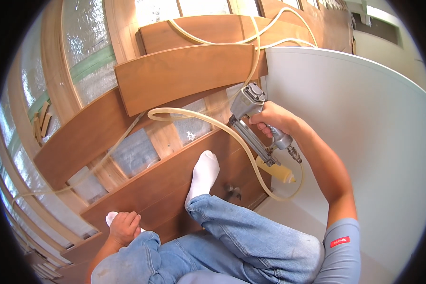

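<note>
My right hand (275, 118) is wrapped around the handle of a silver pneumatic nail gun (251, 97), whose long magazine points down toward the floor boards. A pale yellow air hose (241, 137) loops below the gun. Close under it, a yellow squeeze bottle (280, 172) lies on its side by the white wall. At the lower left, my left hand (125, 228) is closed beside my white-socked foot (111, 217); whatever its curled fingers hold, if anything, is hidden. My other socked foot (205, 170) rests on a brown floor board (165, 182).
Loose brown boards (184, 71) lie overlapped across wooden joists (163, 137), with silvery foil insulation (135, 151) between them. Small wood offcuts (41, 120) sit at the left. A blurry dark metal tool (232, 191) lies near my foot. A white wall panel (355, 113) rises at the right.
</note>
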Demonstrator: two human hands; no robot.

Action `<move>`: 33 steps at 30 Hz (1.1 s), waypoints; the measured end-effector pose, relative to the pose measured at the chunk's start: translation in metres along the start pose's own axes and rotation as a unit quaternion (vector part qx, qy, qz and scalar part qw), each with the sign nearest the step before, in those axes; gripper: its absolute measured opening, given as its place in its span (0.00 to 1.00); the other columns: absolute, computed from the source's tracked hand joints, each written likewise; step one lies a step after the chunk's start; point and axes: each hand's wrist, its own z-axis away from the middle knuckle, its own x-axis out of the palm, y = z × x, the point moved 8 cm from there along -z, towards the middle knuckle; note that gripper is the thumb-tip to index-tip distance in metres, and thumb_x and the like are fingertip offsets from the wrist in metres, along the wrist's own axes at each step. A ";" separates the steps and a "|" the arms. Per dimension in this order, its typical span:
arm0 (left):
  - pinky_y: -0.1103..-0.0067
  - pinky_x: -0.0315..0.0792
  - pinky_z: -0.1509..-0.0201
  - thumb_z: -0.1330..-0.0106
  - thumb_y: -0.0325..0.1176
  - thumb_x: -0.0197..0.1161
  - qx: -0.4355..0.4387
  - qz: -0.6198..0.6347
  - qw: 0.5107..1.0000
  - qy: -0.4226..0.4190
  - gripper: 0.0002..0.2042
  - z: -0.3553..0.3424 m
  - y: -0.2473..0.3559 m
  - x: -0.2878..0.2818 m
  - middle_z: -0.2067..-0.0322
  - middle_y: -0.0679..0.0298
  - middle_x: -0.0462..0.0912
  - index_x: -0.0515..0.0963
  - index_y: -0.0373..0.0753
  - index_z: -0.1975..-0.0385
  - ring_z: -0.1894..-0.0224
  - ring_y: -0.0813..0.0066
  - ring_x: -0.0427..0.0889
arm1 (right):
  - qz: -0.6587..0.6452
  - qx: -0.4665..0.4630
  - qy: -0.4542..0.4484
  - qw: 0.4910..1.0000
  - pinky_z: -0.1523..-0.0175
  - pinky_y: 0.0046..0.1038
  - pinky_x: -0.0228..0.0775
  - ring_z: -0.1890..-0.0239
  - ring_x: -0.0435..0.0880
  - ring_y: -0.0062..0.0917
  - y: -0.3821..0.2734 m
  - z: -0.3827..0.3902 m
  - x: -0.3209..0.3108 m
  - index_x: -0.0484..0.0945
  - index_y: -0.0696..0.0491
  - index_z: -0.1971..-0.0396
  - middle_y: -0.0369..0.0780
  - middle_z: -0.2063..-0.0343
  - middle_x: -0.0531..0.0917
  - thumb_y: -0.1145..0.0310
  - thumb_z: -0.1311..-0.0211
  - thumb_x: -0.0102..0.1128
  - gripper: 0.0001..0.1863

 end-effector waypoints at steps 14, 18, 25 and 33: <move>0.65 0.76 0.56 0.48 0.34 0.65 0.002 -0.025 0.999 0.029 0.16 0.002 -0.001 0.002 0.58 0.56 0.84 0.84 0.34 0.59 0.60 0.58 0.83 | -0.066 0.034 0.073 0.995 0.79 0.32 0.68 0.85 0.72 0.23 0.068 -0.033 -0.115 0.79 0.57 0.76 0.36 0.84 0.74 0.67 0.38 0.64 0.10; 0.65 0.76 0.56 0.48 0.34 0.65 0.003 -0.020 1.000 0.014 0.16 -0.001 -0.001 0.005 0.58 0.56 0.84 0.84 0.34 0.60 0.60 0.58 0.83 | -0.052 0.037 0.064 0.996 0.79 0.32 0.68 0.86 0.72 0.23 0.070 -0.035 -0.114 0.79 0.57 0.75 0.35 0.85 0.74 0.67 0.38 0.64 0.10; 0.65 0.77 0.56 0.43 0.35 0.63 0.009 -0.039 0.999 0.011 0.15 0.000 0.000 0.004 0.58 0.56 0.84 0.84 0.34 0.59 0.60 0.57 0.83 | -0.036 0.029 0.080 0.996 0.78 0.31 0.68 0.86 0.72 0.22 0.068 -0.033 -0.117 0.76 0.55 0.77 0.35 0.85 0.74 0.67 0.36 0.62 0.11; 0.64 0.77 0.55 0.42 0.38 0.62 0.006 -0.040 0.999 0.011 0.16 0.000 0.000 0.005 0.57 0.55 0.84 0.84 0.34 0.59 0.60 0.57 0.83 | -0.028 0.024 0.085 0.996 0.79 0.31 0.68 0.86 0.72 0.22 0.068 -0.035 -0.119 0.75 0.55 0.78 0.35 0.86 0.72 0.69 0.38 0.63 0.11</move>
